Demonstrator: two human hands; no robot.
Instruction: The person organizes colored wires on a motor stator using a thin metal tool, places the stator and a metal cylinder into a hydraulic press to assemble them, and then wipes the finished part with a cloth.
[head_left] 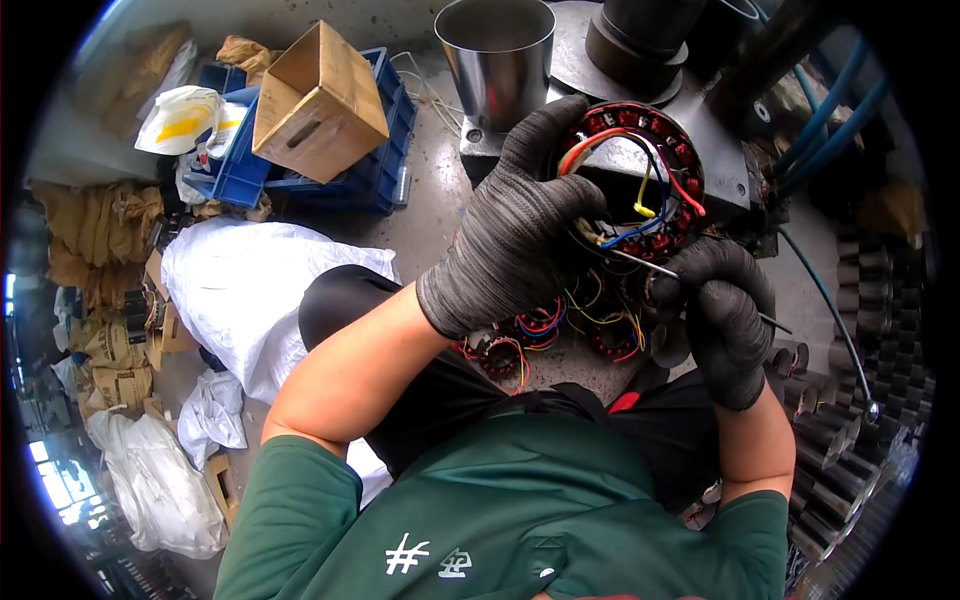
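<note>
- Head view looks straight down on a person in a green shirt, both hands in dark knit gloves, working over a grey metal bench (440,190).
- Left hand (520,225) is wrapped around a ring-shaped wound stator (668,150), fingers curled over its near-left rim and closed on it; the ring is tilted up toward the camera, its open bore just beyond the fingertips.
- Right hand (725,315) sits just below and to the right of the ring, fingers pinched shut on a thin metal pick (655,268).
- That pick's long axis runs up-left from the right fingers, its tip at the ring's lower edge where the coloured lead wires (645,185) (red, blue, yellow, white) spill out. The right hand is the nearer one to that bundle; the left thumb lies just beside it.
- Below both hands, more wound stators (530,335) with loose coloured wires lie on the bench, close under the wrists.
- Beyond the left fingers stands a shiny steel cylinder (497,55); a dark press fixture (640,35) is beside it, near the ring's far edge.
- Room is tight ahead and to the right, where rows of grey metal cylinders (850,470) stand; more open to the left, toward a blue crate (375,165) holding a cardboard box (320,100).
</note>
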